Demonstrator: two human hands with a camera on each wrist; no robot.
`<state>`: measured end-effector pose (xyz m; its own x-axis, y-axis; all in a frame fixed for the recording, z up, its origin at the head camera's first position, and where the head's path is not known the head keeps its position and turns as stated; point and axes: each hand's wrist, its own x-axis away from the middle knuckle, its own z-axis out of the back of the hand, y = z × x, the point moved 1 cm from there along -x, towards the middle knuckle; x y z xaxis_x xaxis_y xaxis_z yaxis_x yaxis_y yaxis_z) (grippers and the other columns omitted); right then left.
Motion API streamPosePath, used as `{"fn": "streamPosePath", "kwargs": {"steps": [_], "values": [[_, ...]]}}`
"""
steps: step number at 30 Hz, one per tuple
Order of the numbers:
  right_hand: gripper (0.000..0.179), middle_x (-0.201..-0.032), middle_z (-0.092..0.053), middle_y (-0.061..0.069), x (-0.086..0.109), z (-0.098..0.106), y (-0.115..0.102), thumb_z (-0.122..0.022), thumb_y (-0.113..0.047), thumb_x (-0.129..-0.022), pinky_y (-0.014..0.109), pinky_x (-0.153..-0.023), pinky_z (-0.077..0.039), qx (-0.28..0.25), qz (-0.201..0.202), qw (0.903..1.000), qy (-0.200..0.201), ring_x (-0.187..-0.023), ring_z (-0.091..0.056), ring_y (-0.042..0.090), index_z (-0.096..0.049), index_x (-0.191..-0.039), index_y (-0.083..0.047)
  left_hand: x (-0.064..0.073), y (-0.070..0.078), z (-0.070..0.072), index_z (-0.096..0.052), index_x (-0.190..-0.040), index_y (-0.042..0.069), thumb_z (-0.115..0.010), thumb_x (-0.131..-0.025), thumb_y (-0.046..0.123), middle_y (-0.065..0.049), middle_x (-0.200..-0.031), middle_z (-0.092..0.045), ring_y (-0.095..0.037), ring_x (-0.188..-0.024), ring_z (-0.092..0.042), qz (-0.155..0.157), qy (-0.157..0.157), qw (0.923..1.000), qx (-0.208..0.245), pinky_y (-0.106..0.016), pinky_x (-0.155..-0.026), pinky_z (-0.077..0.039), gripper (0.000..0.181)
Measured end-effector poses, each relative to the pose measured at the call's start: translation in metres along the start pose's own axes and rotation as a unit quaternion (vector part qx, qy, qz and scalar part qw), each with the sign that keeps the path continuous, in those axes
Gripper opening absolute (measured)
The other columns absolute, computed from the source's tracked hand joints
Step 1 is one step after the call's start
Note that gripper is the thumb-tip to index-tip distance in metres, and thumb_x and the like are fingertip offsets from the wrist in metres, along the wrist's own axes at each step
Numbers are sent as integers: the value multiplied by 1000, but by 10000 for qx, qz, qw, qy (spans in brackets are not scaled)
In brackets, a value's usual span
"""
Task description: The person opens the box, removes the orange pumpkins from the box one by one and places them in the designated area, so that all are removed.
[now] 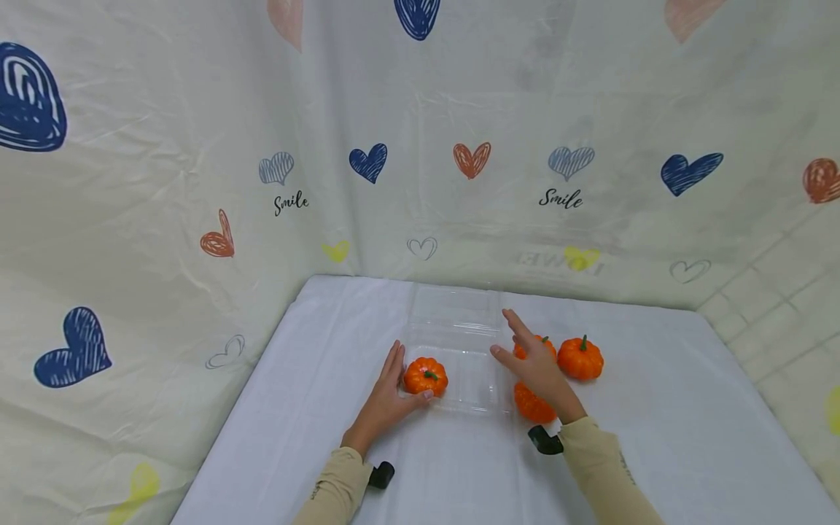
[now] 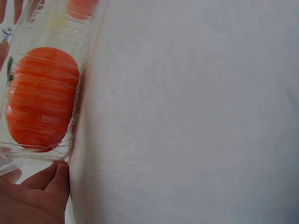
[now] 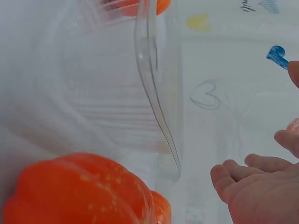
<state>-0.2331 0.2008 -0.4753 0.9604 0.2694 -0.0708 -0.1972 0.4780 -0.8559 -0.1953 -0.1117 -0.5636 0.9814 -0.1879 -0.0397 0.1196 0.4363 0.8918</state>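
A clear plastic clamshell box [image 1: 469, 379] lies on the table with its lid [image 1: 453, 310] folded back. Inside its left end sits a small orange pumpkin [image 1: 426, 377] with a green stem. My left hand [image 1: 387, 401] rests at the box's left side, fingers extended along it and thumb by the front edge; the left wrist view shows fingertips [image 2: 60, 169] at the box's end. Over the right edge hovers my right hand [image 1: 539, 368], fingers spread and holding nothing. Beneath and beside it are pumpkins: one partly hidden [image 1: 547, 343], one nearer [image 1: 533, 405], one farther right [image 1: 581, 359].
A white cloth [image 1: 275, 437] covers the table. Behind and at the left hangs a pale sheet [image 1: 420, 102] printed with hearts. Dark wrist-camera mounts sit under the left wrist [image 1: 381, 475] and right wrist [image 1: 545, 440].
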Motion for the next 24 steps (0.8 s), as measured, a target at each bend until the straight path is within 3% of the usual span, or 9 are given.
{"fn": "streamPosePath", "kwargs": {"steps": [6, 13, 19, 24], "values": [[88, -177, -19, 12, -3, -11, 0, -69, -45, -105, 73, -116, -33, -72, 64, 9999, -132, -151, -33, 55, -20, -174, -19, 0, 1, 0, -15, -173, 11, -82, -90, 53, 4, -180, -4, -28, -157, -35, 26, 10, 10000, -30, -49, -124, -32, 115], [87, -177, -20, 12, -3, -23, 1, -71, -38, -105, 66, -119, -33, -337, 424, 9983, -191, -156, -30, 46, -22, -173, -16, 1, 0, -1, -15, -173, 11, -83, -90, 52, 3, -180, -4, -28, -156, -36, 69, 19, 9999, -75, -50, -125, -31, 114], [87, -177, -23, 9, -4, -32, 0, -73, -40, -103, 67, -117, -36, -397, 227, 9986, -248, -155, -33, 46, -24, -173, -24, 1, 0, -1, -15, -173, 11, -82, -91, 54, 3, -180, -3, -28, -156, -36, 46, 23, 10000, -58, -49, -124, -32, 115], [88, -175, -26, 12, -6, -40, -3, -74, -44, -101, 66, -118, -35, -397, 171, 9985, -333, -155, -34, 44, -27, -172, -22, 1, 0, -1, -15, -173, 11, -82, -90, 57, 2, -180, -3, -30, -157, -34, 18, 26, 10000, -18, -49, -124, -33, 116]]}}
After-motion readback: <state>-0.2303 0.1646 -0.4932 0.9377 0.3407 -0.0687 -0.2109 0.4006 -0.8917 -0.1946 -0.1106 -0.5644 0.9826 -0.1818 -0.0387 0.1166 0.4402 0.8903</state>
